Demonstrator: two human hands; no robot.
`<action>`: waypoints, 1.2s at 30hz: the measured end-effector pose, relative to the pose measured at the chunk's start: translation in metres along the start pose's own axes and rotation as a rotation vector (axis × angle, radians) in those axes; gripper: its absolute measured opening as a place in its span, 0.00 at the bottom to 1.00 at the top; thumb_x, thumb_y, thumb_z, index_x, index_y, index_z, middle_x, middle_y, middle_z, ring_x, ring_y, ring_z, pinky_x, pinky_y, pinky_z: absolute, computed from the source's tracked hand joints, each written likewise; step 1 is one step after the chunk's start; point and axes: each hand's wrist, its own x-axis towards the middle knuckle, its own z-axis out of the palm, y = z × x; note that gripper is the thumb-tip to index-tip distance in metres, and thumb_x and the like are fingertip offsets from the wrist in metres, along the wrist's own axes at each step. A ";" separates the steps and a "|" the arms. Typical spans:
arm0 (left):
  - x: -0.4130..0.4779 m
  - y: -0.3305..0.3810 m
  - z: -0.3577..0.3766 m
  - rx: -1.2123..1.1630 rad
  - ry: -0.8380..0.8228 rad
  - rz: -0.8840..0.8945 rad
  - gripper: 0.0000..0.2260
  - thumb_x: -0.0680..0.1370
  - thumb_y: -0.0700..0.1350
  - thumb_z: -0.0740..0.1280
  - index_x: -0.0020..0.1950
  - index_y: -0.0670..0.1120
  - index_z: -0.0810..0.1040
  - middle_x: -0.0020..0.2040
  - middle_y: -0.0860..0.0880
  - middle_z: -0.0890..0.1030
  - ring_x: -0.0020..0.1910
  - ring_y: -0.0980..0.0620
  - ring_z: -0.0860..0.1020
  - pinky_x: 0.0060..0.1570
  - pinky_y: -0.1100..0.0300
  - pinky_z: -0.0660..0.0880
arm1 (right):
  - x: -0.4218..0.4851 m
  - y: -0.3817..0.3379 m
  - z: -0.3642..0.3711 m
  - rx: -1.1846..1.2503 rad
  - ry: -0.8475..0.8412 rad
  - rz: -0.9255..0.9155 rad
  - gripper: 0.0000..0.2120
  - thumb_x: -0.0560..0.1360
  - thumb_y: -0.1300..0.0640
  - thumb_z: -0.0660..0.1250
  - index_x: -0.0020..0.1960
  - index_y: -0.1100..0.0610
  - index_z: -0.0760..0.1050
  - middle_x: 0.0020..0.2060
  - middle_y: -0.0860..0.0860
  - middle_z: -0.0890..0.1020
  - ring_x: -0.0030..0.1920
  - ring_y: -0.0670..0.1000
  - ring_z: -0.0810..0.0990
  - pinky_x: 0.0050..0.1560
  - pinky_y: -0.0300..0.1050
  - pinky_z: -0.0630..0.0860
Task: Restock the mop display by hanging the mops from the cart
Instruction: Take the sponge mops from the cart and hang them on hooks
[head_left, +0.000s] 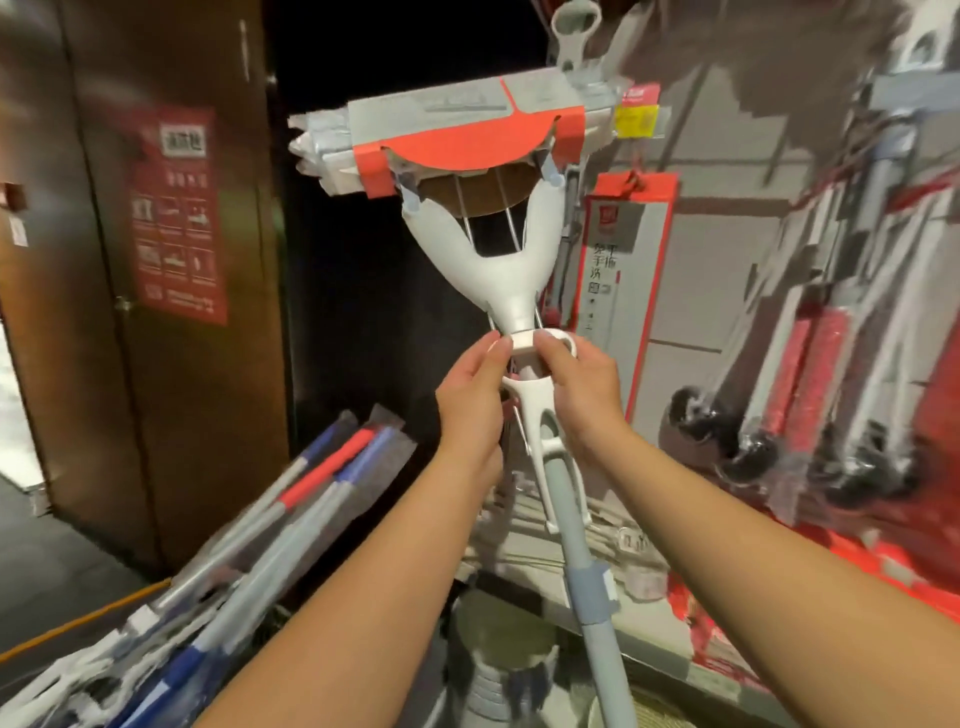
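- The left hand (470, 400) pinches the mop (506, 275) at its white collar (530, 343), thumb and forefinger closed on the collar's left side.
- The right hand (579, 389) pinches the same collar from the right, thumb on the front, beside a small white ring that sticks out of the collar.
- Both forearms reach up from the bottom edge, and the mop is held in the air between them at the middle of the view, head uppermost.
- Above the collar the mop widens into a white Y-shaped yoke with thin metal rods running through its gap.
- The yoke carries a long flat mop head (467, 135), wrapped in clear plastic and a grey and red card sleeve, tilted slightly.
- Below the hands a white forked lever (540, 421) lies against the pale grey-blue pole (587, 561), which slants down to the bottom edge.
- At lower left lies a bundle of wrapped mops (291, 514) with blue, red and grey poles; what carries them is hard to tell.
- Behind the held mop stands a tall grey box with a red frame (652, 270); a yellow tag (635, 120) hangs above it.
- At right are blurred hanging mops (831, 338) with red rollers.
- At far left a brown door (78, 260) bears a red poster (179, 213).
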 end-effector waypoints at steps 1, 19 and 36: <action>0.001 0.003 0.004 -0.014 -0.038 -0.010 0.06 0.78 0.42 0.66 0.51 0.49 0.82 0.44 0.50 0.85 0.40 0.54 0.82 0.37 0.62 0.77 | 0.001 -0.006 0.000 0.000 0.031 -0.017 0.04 0.77 0.60 0.66 0.45 0.58 0.79 0.33 0.51 0.81 0.29 0.43 0.78 0.30 0.34 0.74; 0.001 0.031 0.112 -0.113 -0.389 -0.060 0.02 0.78 0.44 0.67 0.46 0.50 0.77 0.41 0.48 0.77 0.37 0.52 0.73 0.32 0.64 0.73 | 0.020 -0.088 -0.061 -0.061 0.388 -0.281 0.08 0.80 0.60 0.62 0.43 0.60 0.77 0.31 0.50 0.77 0.27 0.41 0.75 0.29 0.34 0.71; -0.008 0.004 0.315 -0.277 -0.410 0.081 0.03 0.77 0.41 0.69 0.43 0.47 0.77 0.37 0.46 0.77 0.36 0.47 0.73 0.35 0.56 0.71 | 0.113 -0.167 -0.227 -0.138 0.368 -0.461 0.12 0.80 0.57 0.62 0.40 0.59 0.76 0.30 0.50 0.75 0.29 0.44 0.73 0.30 0.35 0.70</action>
